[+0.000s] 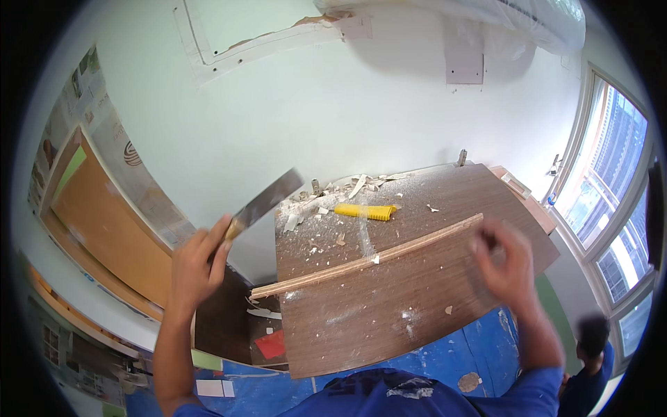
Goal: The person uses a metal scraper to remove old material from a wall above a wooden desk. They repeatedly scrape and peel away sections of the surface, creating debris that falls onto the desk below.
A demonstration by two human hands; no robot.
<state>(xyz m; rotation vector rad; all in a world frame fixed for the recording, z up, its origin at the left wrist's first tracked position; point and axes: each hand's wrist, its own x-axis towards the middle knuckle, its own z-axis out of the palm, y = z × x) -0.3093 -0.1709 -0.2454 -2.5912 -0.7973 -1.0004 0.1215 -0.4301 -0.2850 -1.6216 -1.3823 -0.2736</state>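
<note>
My left hand [200,263] grips a flat-bladed scraper [268,195], its blade angled up and to the right above the left end of a brown wood-grain board [365,318]. My right hand [505,263], blurred, hovers over the board's right side with thumb and fingers apart; I see nothing in it. Close to its fingertips is the right end of a narrow plywood strip [432,237], which lies slantwise across the board. A yellow-handled tool [365,211] rests behind the strip. A length of mesh tape [366,234] runs between them.
Plaster scraps [359,185] and white dust gather along the wall [338,120]. Metal brackets [316,186] stand at the board's back edge. An orange-brown panel [109,224] is at left, windows [604,177] at right. Another person [591,354] is at lower right, above blue floor covering [443,359].
</note>
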